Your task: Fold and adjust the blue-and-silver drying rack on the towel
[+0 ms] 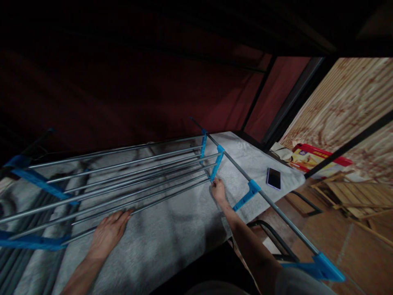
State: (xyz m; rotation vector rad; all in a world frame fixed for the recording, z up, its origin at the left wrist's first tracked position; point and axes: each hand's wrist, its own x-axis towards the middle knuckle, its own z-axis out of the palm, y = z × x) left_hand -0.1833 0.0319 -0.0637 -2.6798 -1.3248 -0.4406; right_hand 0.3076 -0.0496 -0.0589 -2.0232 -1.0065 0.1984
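Observation:
A partly assembled rack of grey metal tubes (147,177) and blue plastic brackets lies across the bed-like surface in front of me. My left hand (109,231) is over the nearest low tube (172,197), its fingers curled around it. At the rack's right end, my right hand (218,191) pinches the lower tip of a blue bracket (217,166), where that tube meets it. My fingertips partly hide the joint. A long upright tube (238,166) runs through the right-hand brackets, past my right forearm. Another blue bracket (245,198) on it carries no crossbars.
Several loose tubes (27,221) lie at the left. A phone (274,178) rests on the grey cloth (184,229) at right. Beyond are a red and yellow box (319,159), a wooden slatted piece (356,196) and black metal frame posts (259,92). The long tube's blue-capped end (328,266) overhangs the floor.

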